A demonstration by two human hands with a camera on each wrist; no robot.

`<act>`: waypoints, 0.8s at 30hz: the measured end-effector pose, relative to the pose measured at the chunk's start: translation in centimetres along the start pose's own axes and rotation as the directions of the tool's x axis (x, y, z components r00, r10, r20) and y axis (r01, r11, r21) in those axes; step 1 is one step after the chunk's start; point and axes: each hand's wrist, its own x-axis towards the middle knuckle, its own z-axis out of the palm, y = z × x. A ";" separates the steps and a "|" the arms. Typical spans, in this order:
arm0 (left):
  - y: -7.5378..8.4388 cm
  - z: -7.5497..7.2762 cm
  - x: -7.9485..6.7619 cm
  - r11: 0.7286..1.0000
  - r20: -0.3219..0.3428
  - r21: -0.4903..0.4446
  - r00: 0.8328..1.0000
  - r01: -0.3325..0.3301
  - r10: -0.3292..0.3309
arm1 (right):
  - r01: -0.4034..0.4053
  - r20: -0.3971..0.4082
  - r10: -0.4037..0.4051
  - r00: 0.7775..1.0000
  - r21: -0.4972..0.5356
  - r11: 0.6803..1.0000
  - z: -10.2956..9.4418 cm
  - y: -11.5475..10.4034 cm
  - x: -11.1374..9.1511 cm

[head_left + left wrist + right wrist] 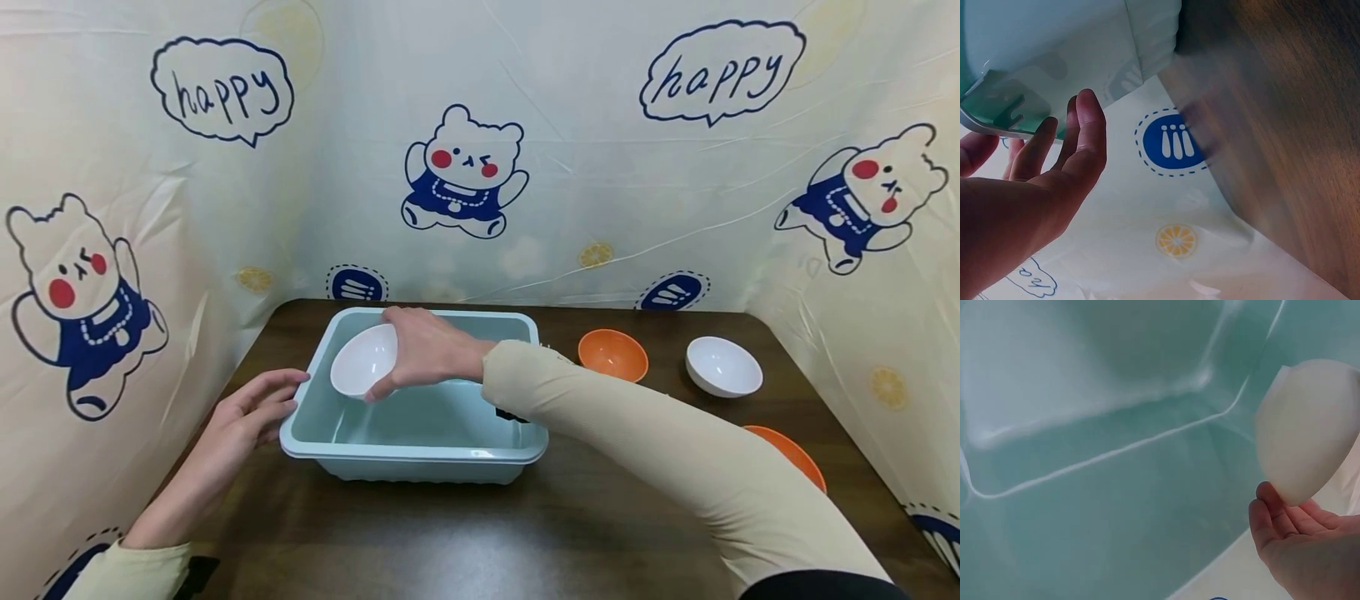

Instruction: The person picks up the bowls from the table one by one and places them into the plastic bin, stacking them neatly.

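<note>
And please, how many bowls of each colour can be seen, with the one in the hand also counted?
White bowls: 2, one held by the right hand
Orange bowls: 2, one partly hidden by the sleeve
Total: 4

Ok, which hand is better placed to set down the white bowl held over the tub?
Probably the right hand: it grips the white bowl over the pale blue tub. The left hand is at the tub's left rim, away from the bowl.

Head cam bright — soft glare on table (487, 537); wrist pics dimmer — sl. hazy
</note>
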 end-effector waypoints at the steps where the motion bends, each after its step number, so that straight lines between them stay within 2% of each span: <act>1: 0.0 0.0 0.0 1.000 0.001 -0.002 1.000 0.003 -0.003 | 0.001 -0.002 -0.001 1.000 0.004 1.000 0.2 0.1 0.0; 7: 0.1 0.0 -0.1 1.000 0.006 -0.015 1.000 0.015 -0.015 | 0.018 -0.006 -0.018 1.000 0.011 1.000 0.9 0.3 0.2; 14: 0.1 0.1 0.0 1.000 0.000 -0.012 1.000 0.000 0.000 | 0.048 -0.012 -0.048 0.999 0.006 0.999 1.3 0.6 0.2; 24: 0.0 0.0 -0.1 1.000 -0.009 0.001 1.000 -0.016 0.016 | 0.017 -0.005 -0.017 1.000 0.003 1.000 1.6 1.1 0.6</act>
